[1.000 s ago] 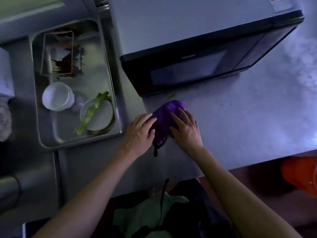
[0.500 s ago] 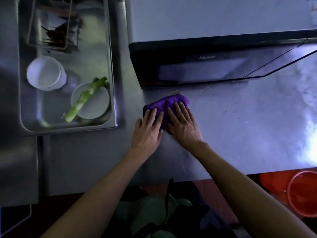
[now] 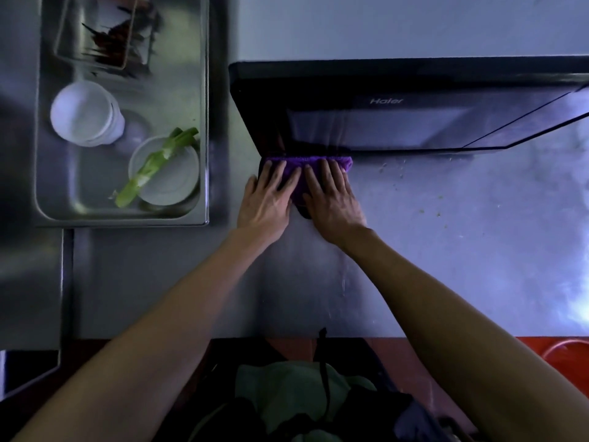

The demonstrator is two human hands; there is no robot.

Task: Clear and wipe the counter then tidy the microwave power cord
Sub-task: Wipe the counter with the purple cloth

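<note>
A purple cloth (image 3: 298, 177) lies flat on the steel counter (image 3: 446, 256), its far edge against the foot of the black microwave (image 3: 398, 103). My left hand (image 3: 266, 199) presses on the cloth's left half with straight, spread fingers. My right hand (image 3: 330, 199) presses on its right half the same way. Small crumbs (image 3: 398, 177) dot the counter to the right of the cloth, in front of the microwave door. No power cord shows.
A steel tray (image 3: 204, 173) at the left holds stacked white cups (image 3: 84, 114), a white bowl (image 3: 169, 186) with a green stalk (image 3: 153, 170) across it, and a small dish of dark scraps (image 3: 108, 33). An orange bucket (image 3: 564, 352) sits below the counter's front right edge.
Both hands have flattened the bunched cloth and pushed it away from me until it meets the microwave's base. The camera has also moved closer over the counter.
</note>
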